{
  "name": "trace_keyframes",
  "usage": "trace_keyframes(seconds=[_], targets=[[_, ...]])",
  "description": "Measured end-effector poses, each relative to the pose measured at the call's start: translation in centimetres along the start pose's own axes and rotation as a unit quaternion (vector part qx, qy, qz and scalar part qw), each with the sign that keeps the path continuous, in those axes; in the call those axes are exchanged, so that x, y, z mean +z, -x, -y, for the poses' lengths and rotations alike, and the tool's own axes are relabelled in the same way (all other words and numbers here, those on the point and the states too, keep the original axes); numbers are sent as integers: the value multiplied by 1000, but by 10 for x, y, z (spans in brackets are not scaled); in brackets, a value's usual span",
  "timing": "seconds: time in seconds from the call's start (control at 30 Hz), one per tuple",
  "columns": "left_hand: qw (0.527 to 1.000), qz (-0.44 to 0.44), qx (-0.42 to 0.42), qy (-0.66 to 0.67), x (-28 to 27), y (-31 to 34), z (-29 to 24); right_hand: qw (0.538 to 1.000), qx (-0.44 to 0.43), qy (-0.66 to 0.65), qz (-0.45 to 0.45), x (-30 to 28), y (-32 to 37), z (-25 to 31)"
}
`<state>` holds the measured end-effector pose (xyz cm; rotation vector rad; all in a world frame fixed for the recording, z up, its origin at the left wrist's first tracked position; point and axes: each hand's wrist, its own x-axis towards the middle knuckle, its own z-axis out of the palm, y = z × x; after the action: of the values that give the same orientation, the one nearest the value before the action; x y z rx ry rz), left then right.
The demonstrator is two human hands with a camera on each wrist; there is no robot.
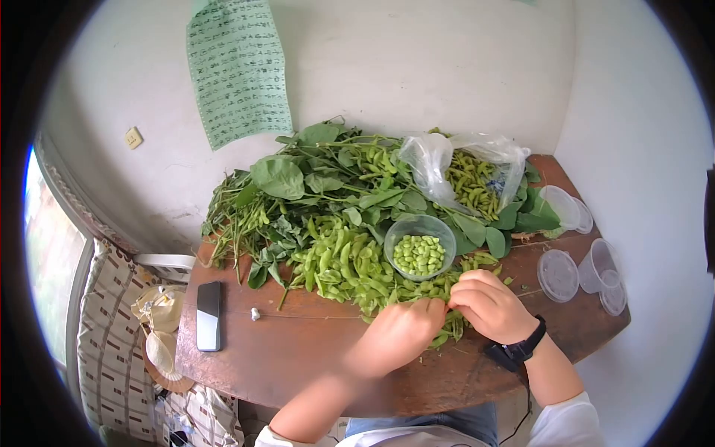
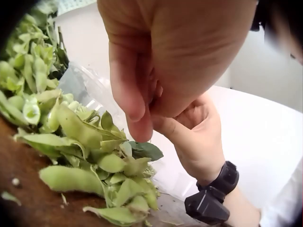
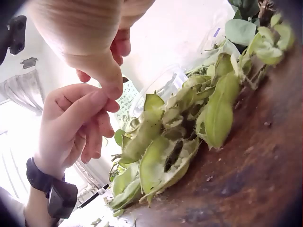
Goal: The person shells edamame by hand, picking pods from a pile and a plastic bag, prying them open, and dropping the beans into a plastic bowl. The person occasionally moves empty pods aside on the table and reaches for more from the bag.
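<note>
Hands meet fingertip to fingertip over the near edge of the heap of soybean pods (image 1: pixel 350 264), which lies on the counter (image 1: pixel 298 343), spreading round the clear bowl (image 1: pixel 439 231) of shelled beans (image 1: pixel 419 255). Left hand (image 1: pixel 402 333) and right hand (image 1: pixel 488 305) both have fingers curled in, thumbs pressed toward forefingers. Prob. one pod is pinched btw them, but neither wrist view shows it, so I cannot tell what, if anything, they hold.

Handling, as I judge it: the pods are light, soft-walled and a bit fuzzy, so not slippery, and they bend rather than snap. Best taken at both tips w/ a thumb on the seam. The beans look smooth & may shoot out if squeezed hard.
</note>
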<state>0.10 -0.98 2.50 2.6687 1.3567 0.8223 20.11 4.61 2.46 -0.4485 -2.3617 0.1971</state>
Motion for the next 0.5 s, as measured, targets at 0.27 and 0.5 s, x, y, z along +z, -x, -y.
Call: trace_keyframes(seconds=[0.27,0.5], targets=[[999,6,-26,43,3,-4,-1,986,110,-102,69,-8,-6,9],[979,-16,-100,177,9,-1,-2,993,57,-102,4,4,4,1]])
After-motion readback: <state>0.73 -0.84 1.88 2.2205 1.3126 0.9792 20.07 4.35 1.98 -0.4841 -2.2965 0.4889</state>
